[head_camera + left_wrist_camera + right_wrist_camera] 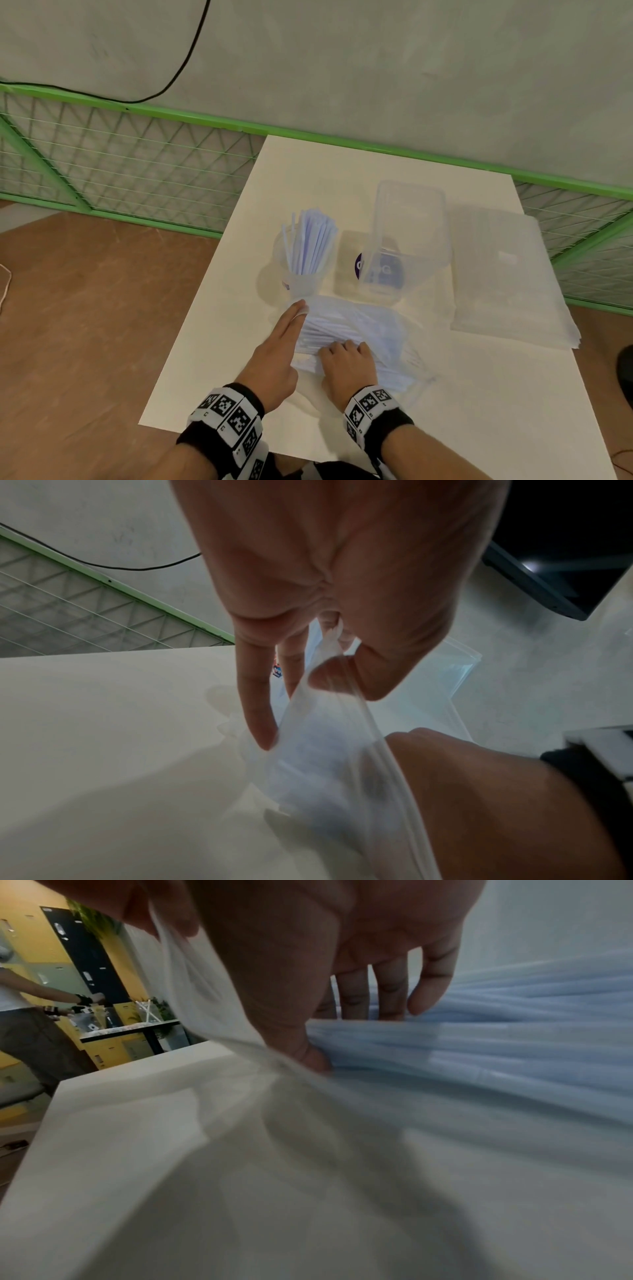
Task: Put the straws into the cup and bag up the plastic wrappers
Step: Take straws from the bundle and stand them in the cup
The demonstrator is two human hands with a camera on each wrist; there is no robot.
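we found one white table (212, 342), and on it, from largest down: one stack of flat clear bags (507, 274) at the right, one clear bag of wrappers (363, 332) lying near the front edge, one clear box (404, 240) behind it, and one cup (301, 274) holding a full bunch of straws (311, 243), too many and too blurred to count. we judged the bagging step in hand. the left hand (325, 588) pinched the bag's mouth edge between thumb and finger. the right hand (346, 363) was inside the mouth, fingers curled on the bluish wrappers, apparently pressing them in. next, we judged, the mouth needs closing without wrappers spilling.
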